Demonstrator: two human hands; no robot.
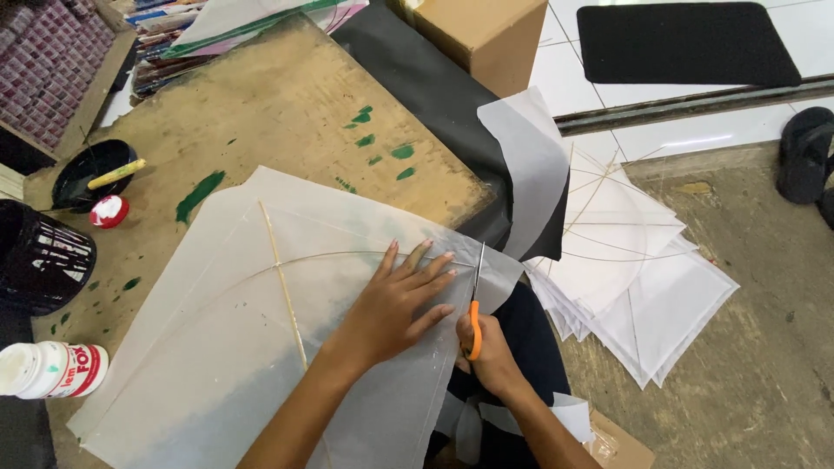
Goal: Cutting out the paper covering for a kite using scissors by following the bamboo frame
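left hand point(395, 304) spread flat on kite paper point(217, 347); right hand point(486, 347) clasps orange scissors point(474, 304); black bowl point(87, 169) holds brush point(115, 174).

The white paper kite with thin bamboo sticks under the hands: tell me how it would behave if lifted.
The white paper kite likely weighs very little: thin translucent sheet on slim bamboo sticks. It probably flops between the sticks, since the left hand presses it flat on the wooden board. It looks easily torn; the orange-handled scissors in the right hand meet its edge.

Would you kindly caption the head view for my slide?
Left hand flattens a white paper kite on a wooden board while the right hand trims it with orange-handled scissors.
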